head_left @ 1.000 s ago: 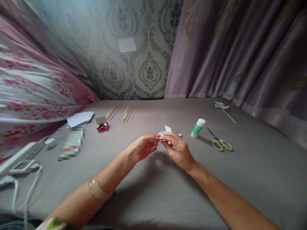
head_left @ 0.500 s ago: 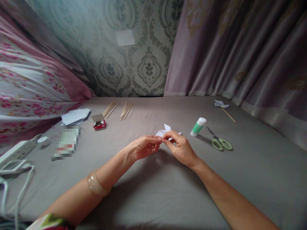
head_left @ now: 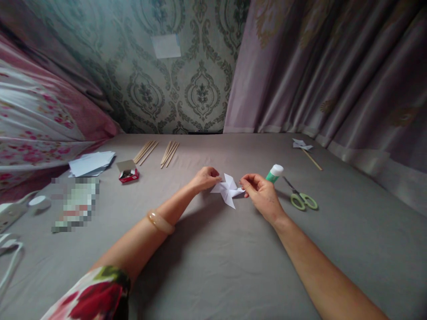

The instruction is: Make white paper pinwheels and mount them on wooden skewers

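A white folded paper pinwheel (head_left: pixel 228 190) faces me between my hands, its pointed blades spread out. My left hand (head_left: pixel 205 178) is closed, with fingers and thumb pinched at the pinwheel's left blade. On the other side, my right hand (head_left: pixel 263 193) is closed too, its curled fingers at the tip of the right blade. Whether something small sits in the right pinch is hidden. Just behind the right hand stands a white and green glue stick (head_left: pixel 275 172), partly covered by it. Green-handled scissors (head_left: pixel 302 199) lie to the right of that hand.
Two groups of wooden sticks (head_left: pixel 170 154), an open red box (head_left: pixel 128 173) and a stack of white paper (head_left: pixel 91 163) lie at the back left. A pinwheel on a stick (head_left: pixel 303 146) lies at the back right. A power strip (head_left: pixel 10 215) is at the left edge.
My hands have moved apart from their meeting point in front of the pinwheel, to its two sides. The pinwheel now shows in full. The view has shifted slightly right.
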### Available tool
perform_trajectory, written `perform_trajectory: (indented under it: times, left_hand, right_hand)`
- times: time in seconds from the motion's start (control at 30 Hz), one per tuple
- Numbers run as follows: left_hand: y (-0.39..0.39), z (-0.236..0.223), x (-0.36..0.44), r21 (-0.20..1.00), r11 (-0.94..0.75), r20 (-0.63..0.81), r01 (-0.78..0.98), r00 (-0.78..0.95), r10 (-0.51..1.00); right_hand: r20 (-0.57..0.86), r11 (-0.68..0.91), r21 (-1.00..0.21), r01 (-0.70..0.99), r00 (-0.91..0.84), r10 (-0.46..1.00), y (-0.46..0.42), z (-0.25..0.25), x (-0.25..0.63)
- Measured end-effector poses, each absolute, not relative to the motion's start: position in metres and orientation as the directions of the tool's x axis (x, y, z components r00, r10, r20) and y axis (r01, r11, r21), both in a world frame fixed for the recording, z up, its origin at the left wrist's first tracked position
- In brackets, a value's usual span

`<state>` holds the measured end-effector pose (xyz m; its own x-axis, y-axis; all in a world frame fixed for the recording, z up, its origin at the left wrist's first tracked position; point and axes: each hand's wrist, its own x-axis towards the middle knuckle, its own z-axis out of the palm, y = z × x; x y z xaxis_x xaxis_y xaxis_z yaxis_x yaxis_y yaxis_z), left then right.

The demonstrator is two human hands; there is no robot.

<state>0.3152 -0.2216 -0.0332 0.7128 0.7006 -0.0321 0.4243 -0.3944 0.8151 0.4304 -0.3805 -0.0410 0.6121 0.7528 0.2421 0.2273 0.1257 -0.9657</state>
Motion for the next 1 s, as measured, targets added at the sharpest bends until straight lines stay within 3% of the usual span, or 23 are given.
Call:
perform_trajectory:
  times: [0.3, 0.57, 0.8, 1.0]
  left_hand:
    - [-0.230, -0.032, 0.324, 0.712, -0.473, -0.100, 0.519, 0.742, 0.663]
    - [-0.233, -0.035, 0.322, 0.773, -0.417, -0.132, 0.479, 0.763, 0.633]
    - [-0.240, -0.030, 0.316, 0.897, -0.211, -0.205, 0.388, 0.789, 0.580]
    - [-0.253, -0.017, 0.302, 0.973, 0.132, -0.221, 0.189, 0.597, 0.771]
  right_hand:
    - [0.255, 0.115, -0.958, 0.263, 0.597, 0.760, -0.380, -0.044, 0.431]
    - [0.241, 0.110, -0.963, 0.248, 0.597, 0.765, -0.381, -0.041, 0.431]
    - [0.218, 0.115, -0.972, 0.206, 0.597, 0.772, -0.382, -0.035, 0.428]
    - [0.223, 0.109, -0.969, 0.221, 0.597, 0.771, -0.387, -0.024, 0.421]
